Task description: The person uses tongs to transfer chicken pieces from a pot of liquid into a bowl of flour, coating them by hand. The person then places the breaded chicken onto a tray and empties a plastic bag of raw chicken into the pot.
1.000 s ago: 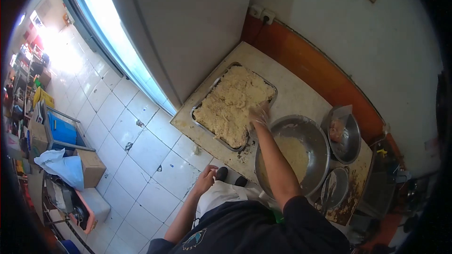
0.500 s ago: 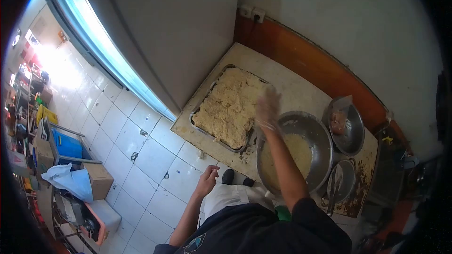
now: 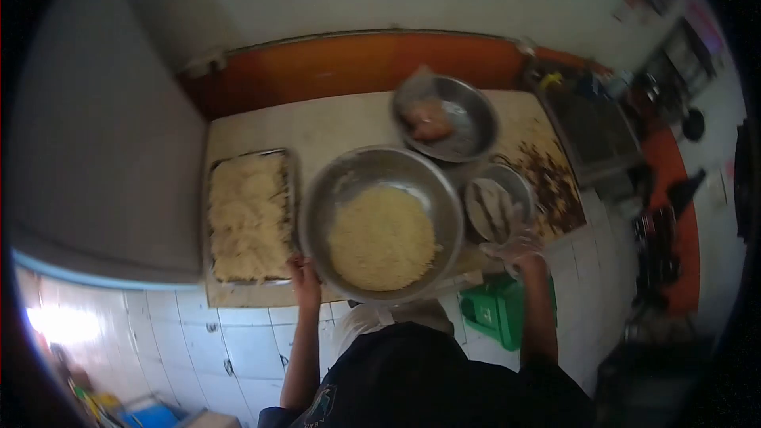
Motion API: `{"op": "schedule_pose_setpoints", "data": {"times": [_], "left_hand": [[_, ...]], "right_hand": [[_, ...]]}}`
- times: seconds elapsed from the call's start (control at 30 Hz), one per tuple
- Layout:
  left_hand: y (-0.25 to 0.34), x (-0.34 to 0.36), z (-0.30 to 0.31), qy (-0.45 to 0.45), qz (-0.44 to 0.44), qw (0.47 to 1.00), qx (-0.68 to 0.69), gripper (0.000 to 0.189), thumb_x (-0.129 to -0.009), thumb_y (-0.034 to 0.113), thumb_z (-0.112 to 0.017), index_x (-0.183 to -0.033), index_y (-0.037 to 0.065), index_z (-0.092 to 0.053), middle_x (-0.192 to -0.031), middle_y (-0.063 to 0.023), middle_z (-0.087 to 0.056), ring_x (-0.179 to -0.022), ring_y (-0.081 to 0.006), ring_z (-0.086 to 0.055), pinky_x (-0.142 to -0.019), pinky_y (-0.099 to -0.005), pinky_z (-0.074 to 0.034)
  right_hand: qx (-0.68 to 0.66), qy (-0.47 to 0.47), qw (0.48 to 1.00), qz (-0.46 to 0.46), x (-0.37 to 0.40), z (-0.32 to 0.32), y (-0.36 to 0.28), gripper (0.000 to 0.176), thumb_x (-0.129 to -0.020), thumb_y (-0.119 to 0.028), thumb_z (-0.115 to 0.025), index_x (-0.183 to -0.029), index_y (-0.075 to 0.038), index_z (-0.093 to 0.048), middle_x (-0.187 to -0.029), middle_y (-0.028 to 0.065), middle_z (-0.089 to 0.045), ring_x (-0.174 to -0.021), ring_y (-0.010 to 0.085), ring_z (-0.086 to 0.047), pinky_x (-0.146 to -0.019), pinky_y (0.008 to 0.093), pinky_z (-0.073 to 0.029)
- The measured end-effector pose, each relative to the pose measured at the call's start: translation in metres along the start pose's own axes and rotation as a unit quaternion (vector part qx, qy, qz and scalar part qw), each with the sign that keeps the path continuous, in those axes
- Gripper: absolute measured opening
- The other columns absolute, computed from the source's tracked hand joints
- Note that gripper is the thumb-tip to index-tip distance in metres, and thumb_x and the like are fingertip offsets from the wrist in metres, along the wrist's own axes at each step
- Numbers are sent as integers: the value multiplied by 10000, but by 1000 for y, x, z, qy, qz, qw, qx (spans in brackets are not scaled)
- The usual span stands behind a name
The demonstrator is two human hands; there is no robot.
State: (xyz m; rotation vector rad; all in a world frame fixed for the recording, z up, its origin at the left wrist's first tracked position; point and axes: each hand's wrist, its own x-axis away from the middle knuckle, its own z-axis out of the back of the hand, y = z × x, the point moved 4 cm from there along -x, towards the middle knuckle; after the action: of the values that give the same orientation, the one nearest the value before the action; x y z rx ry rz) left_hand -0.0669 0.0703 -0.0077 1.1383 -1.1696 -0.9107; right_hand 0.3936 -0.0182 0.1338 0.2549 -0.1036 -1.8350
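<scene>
My left hand (image 3: 306, 279) is bare and close beside the lower left rim of a large metal bowl (image 3: 449, 198). Its fingers are loosely bent and apart, with nothing seen in them. Pale yellow crumbly coating (image 3: 382, 238) covers the bottom of this bowl. On the right, my right hand (image 3: 519, 252) wears a clear plastic glove. Its fingers are spread at the near rim of a small metal bowl (image 3: 529, 190), which holds a pale, whitish content with a dark long utensil across it. Left of the large bowl lies a metal tray (image 3: 293, 182) full of crumb-coated pieces (image 3: 250, 214).
Behind stands another metal bowl (image 3: 476, 111) with a plastic bag of pinkish raw meat (image 3: 428, 120). Dark crumbs (image 3: 551, 182) litter the right of the worktop (image 3: 333, 119). A green bin (image 3: 495, 313) sits below its front edge. A grey panel (image 3: 111, 150) borders the left.
The view has turned right. My right hand has left the area between tray and large bowl and come to the small bowl. My left hand has come up beside the large bowl.
</scene>
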Motion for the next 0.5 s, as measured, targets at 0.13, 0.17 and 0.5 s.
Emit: {"op": "schedule_pose_setpoints", "data": {"times": [0.13,0.17,0.5], "left_hand": [[4,-9,-28,23,-29,988,-150,281,-970,253,-445,-1165,51,-448,-1045,-101,-533,-896,-202,-538,-808,-335,-444],[-2,-10,-27,55,-46,987,-143,334,-975,276,-434,-1216,46,-432,-1121,-120,-522,-990,-235,-512,-880,-349,-403],[-37,-1,-17,87,-38,990,-102,571,-1004,433,-329,-1397,18,-315,-1384,-171,-376,-1239,-288,-401,-1003,-389,-352]], "right_hand": [[-106,-59,992,-37,19,-6,57,511,-902,-349,-549,-1287,-45,-406,-891,125,-624,-697,254,-630,-575,355,-531],[-89,-30,995,-21,17,0,68,457,-902,-341,-547,-1229,-45,-430,-867,125,-618,-683,255,-622,-569,359,-526],[-47,-246,968,-31,21,-14,150,378,-910,-348,-520,-1168,-71,-509,-869,130,-628,-798,310,-623,-717,423,-508]]}}
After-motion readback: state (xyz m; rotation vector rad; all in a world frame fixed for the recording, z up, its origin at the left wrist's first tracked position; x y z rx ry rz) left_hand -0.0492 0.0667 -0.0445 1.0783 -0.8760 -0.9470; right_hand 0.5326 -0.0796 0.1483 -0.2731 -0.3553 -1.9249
